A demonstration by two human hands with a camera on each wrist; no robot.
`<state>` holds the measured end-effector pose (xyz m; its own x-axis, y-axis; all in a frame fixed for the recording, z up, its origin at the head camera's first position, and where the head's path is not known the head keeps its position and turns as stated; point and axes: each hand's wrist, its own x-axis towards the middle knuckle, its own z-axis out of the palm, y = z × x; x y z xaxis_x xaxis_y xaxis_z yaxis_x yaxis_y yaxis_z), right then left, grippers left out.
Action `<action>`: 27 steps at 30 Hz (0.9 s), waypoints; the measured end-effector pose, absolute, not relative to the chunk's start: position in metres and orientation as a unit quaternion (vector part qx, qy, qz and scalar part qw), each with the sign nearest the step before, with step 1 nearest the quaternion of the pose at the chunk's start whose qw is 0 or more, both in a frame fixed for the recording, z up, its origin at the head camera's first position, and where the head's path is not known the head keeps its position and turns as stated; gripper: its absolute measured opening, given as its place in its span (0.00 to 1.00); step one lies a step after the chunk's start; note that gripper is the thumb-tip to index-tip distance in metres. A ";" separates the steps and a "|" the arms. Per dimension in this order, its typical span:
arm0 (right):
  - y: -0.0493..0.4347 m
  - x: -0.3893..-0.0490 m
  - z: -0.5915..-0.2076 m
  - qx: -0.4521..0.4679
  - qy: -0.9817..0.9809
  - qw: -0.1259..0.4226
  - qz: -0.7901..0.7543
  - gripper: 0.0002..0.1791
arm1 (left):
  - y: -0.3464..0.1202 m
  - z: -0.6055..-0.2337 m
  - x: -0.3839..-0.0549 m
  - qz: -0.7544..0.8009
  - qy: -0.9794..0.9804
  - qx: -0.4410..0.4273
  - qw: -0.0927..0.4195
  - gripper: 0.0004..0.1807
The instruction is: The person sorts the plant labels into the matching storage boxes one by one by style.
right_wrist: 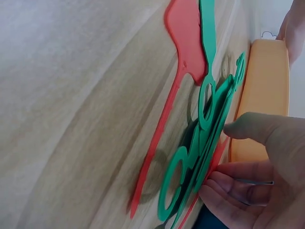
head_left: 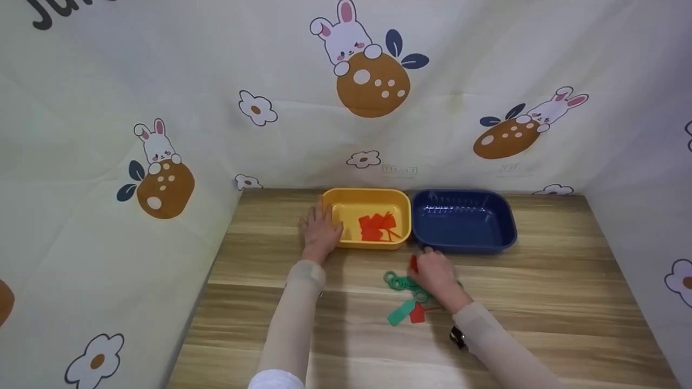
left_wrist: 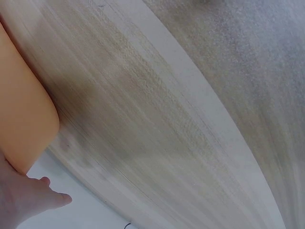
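Observation:
My left hand [head_left: 321, 231] rests over the left rim of a yellow tray [head_left: 373, 245], fingers spread and fairly straight. In the left wrist view its fingertips stick out past the tray's wall. Several flat red plastic tags [head_left: 372, 228] with thin tails lie inside that tray. Over a small pile on the table, my right hand [head_left: 435, 273] pinches a red plastic tag [head_left: 413, 263] between thumb and curled fingers. Green plastic tags [right_wrist: 209, 109] with ring ends lie beside and under this hand. Nearer me are a green tag [head_left: 401, 313] and a red tag [head_left: 417, 313].
A dark blue tray [head_left: 465, 221] stands right of the yellow one, their sides nearly touching. Both stand near the back edge of the wood-grain table [head_left: 259, 237]. A cloth [head_left: 292, 146] printed with rabbits and flowers hangs behind and along the sides.

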<state>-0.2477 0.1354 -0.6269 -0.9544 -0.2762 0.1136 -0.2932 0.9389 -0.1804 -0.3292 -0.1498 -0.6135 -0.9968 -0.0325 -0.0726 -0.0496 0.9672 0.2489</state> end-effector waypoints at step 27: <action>0.151 -0.232 -0.591 0.191 -0.950 0.190 0.159 0.03 | -0.149 -0.614 -0.331 0.125 0.991 -0.020 0.046 0.36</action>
<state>-0.2317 0.1510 -0.5914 -0.8545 -0.3021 0.4226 -0.4235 0.8763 -0.2298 -0.3308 -0.1493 -0.6139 -0.9950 -0.0285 -0.0960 -0.0514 0.9679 0.2459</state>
